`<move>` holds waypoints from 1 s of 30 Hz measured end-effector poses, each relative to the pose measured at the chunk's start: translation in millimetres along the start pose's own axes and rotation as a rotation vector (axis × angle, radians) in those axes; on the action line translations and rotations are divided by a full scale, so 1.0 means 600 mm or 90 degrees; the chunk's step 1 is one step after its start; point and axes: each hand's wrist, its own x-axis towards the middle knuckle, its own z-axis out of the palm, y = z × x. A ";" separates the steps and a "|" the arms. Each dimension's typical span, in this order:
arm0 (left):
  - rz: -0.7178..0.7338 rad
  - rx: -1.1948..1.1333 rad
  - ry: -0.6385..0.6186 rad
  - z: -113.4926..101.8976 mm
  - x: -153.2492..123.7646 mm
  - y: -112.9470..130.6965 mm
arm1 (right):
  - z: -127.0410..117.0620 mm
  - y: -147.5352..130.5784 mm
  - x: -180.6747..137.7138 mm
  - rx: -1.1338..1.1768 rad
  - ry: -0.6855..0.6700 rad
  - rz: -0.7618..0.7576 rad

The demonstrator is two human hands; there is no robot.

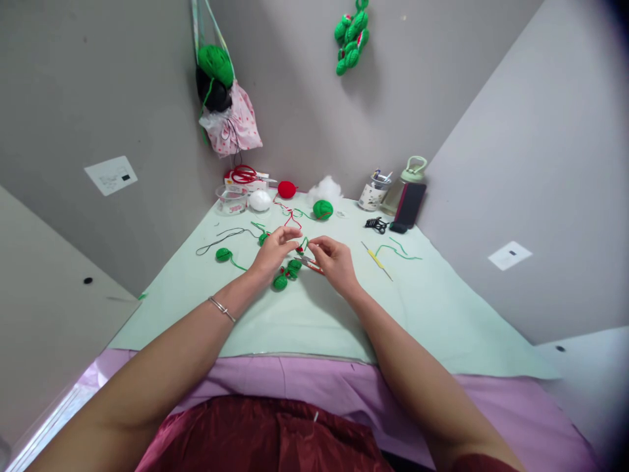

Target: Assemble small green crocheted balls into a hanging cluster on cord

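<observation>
Near the table's middle, my left hand is curled, with its thumb against a small red and green crochet piece. The fingers under that hand are partly hidden. Opposite it, my right hand pinches a thin green yarn end that rises from the piece. Small scissors lie partly under my right fingers. Just below my hands rest green crocheted balls with red bits. Another green ball trails yarn toward my left wrist.
A yellow crochet hook lies at right beside loose green yarn. Along the back stand a clear tub, red yarn, green yarn, white stuffing, a pen jar, a bottle and a phone.
</observation>
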 end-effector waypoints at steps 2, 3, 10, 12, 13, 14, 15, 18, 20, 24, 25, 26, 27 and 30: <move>0.002 -0.011 -0.030 0.000 0.001 0.001 | 0.000 -0.005 0.001 0.043 -0.016 0.019; -0.003 -0.011 -0.044 0.000 0.002 0.001 | 0.001 -0.007 0.001 0.057 -0.024 0.024; -0.008 0.022 -0.004 0.001 -0.001 0.006 | -0.005 -0.016 0.005 0.091 -0.005 0.033; -0.012 0.021 0.001 0.001 -0.001 0.006 | -0.012 -0.014 0.009 0.108 0.048 0.036; -0.011 0.019 -0.001 0.001 -0.001 0.006 | -0.016 -0.013 0.011 0.121 0.067 0.042; -0.009 0.019 -0.005 0.001 -0.001 0.006 | -0.018 -0.012 0.012 0.138 0.075 0.050; -0.006 0.022 -0.008 0.001 -0.001 0.005 | -0.021 -0.011 0.013 0.156 0.071 0.058; 0.005 0.053 -0.004 0.002 -0.002 0.004 | -0.021 -0.014 0.012 0.202 0.017 0.078; 0.018 0.092 -0.001 0.003 -0.003 0.002 | -0.019 -0.019 0.009 0.213 -0.013 0.082; 0.101 0.239 0.025 0.003 -0.006 -0.003 | -0.016 -0.030 0.005 0.206 -0.025 0.074; 0.129 0.280 0.028 0.003 -0.007 -0.005 | -0.016 -0.030 0.005 0.199 -0.027 0.075; 0.153 0.314 0.028 0.002 -0.007 -0.008 | -0.015 -0.028 0.005 0.188 -0.032 0.083; 0.169 0.336 0.023 0.001 -0.007 -0.011 | -0.014 -0.026 0.006 0.174 -0.044 0.098; 0.173 0.319 0.009 0.000 -0.005 -0.019 | -0.008 -0.014 0.008 0.121 -0.091 0.153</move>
